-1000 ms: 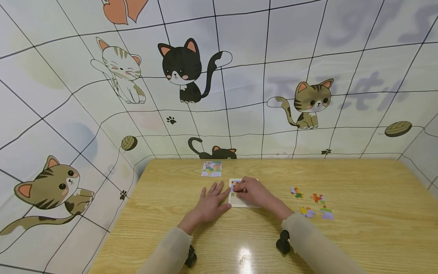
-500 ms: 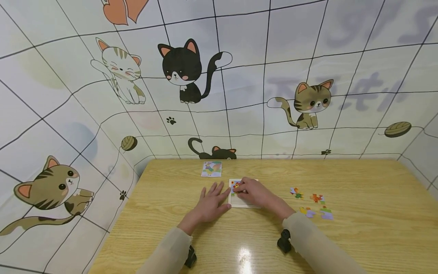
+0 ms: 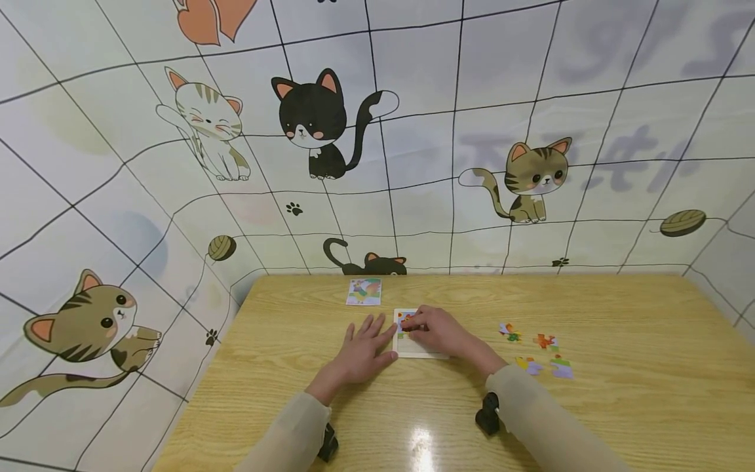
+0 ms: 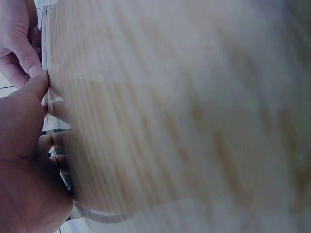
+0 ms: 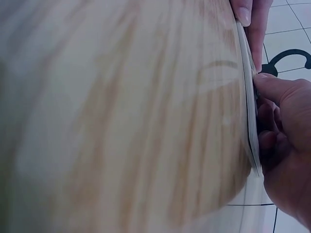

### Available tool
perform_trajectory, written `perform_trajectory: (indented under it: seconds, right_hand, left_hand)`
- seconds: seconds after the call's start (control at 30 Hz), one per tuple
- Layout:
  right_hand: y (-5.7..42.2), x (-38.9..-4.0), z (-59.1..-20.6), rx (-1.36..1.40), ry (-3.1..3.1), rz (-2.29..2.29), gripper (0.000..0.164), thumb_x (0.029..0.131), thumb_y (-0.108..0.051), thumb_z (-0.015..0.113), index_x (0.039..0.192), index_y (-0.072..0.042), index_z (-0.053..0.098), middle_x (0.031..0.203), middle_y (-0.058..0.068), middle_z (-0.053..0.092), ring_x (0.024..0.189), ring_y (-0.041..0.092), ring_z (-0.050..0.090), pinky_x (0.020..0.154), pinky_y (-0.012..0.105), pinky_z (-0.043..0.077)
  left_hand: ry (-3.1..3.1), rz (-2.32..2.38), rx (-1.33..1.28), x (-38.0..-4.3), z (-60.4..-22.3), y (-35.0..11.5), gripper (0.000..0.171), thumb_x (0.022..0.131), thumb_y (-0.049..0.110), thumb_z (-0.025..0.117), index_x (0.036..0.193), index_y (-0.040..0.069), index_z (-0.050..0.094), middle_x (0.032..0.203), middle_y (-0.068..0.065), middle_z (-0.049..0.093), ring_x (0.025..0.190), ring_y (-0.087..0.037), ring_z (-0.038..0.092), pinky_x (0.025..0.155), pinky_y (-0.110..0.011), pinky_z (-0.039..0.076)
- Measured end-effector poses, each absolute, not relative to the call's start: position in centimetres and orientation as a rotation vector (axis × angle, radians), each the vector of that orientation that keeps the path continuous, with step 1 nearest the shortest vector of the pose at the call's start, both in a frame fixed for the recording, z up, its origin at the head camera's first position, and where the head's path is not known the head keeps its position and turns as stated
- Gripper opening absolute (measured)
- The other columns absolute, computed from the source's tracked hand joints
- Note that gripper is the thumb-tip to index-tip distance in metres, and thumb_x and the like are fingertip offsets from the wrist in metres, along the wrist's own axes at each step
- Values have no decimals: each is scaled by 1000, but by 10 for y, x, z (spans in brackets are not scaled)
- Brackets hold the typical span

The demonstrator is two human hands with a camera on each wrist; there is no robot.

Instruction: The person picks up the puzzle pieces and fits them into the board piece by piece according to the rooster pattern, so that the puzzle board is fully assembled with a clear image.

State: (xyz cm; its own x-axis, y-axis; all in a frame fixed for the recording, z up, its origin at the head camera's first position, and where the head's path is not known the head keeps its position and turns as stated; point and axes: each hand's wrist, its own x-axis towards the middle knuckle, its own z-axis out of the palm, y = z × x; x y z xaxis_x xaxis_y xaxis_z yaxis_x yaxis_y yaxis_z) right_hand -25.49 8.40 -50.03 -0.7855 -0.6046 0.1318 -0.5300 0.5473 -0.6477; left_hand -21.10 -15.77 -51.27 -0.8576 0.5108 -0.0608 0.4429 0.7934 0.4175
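A small pale puzzle tray (image 3: 413, 352) lies on the table with a few joined colourful pieces at its upper left. My left hand (image 3: 362, 354) rests flat to its left, fingers spread, with thumb and index finger at the tray's left edge. Over the tray my right hand (image 3: 441, 331) bends its fingers down and pinches a puzzle piece (image 3: 407, 325) against the joined ones. That piece is mostly hidden by the fingertips. In the right wrist view, the right hand (image 5: 291, 131) has its thumb low at the tray's edge (image 5: 250, 111), other fingers curled behind.
Several loose puzzle pieces (image 3: 546, 341) lie on the wooden table (image 3: 637, 406) right of the tray. A square picture card (image 3: 364, 292) lies behind the left hand. A wall sheet printed with cats (image 3: 312, 118) stands along the table's back edge.
The right fingertips shift very slightly on the piece within the tray. The left hand, the tray and the loose pieces stay in place.
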Motion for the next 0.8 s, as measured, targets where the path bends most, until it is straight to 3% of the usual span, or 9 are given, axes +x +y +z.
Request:
perform_trajectory:
  seconds: [0.27,0.8]
  right_hand:
    - [82,-253,-498,-977,2671,-1042,29,96,-9,71,125,-7,75,101,2,62,78,11,49,68,28,43]
    - [81,-254,-502,-997,2705,-1013,24,97,-10,71,121,-7,74,99,0,62,83,11,56,73,31,47]
  left_hand:
    - [2800,572,744,-207,-498,-156,62,108,42,51,160,14,37,168,-17,20,155,-41,11,116,-71,6]
    - [2798,563,751,-207,-498,-155,61,108,42,49,161,14,37,168,-18,20,155,-41,11,116,-71,6]
